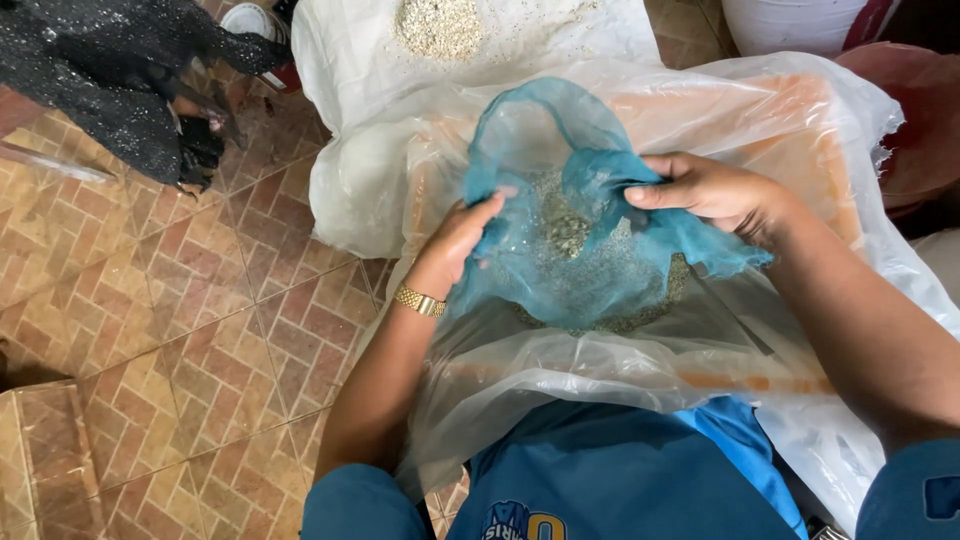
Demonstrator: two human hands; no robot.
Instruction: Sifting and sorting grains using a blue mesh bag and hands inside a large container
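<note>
- Left hand [460, 240] is gripping the teal mesh cloth [560, 200] at its 9 o'clock edge.
- Right hand [710, 190] is pinching its 3 o'clock edge.
- Grain [567, 232] is sitting between both hands.

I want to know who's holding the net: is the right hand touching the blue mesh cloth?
Touching. The head view shows the right hand pinching the blue mesh cloth at its upper edge, with folds of it bunched under the fingers.

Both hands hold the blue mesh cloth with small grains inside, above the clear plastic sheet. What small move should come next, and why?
Probably gather the loose rim of the blue mesh cloth upward. The left hand and right hand hold only its sides, the grains sit in the sagging middle, and some already lie on the plastic sheet.
</note>
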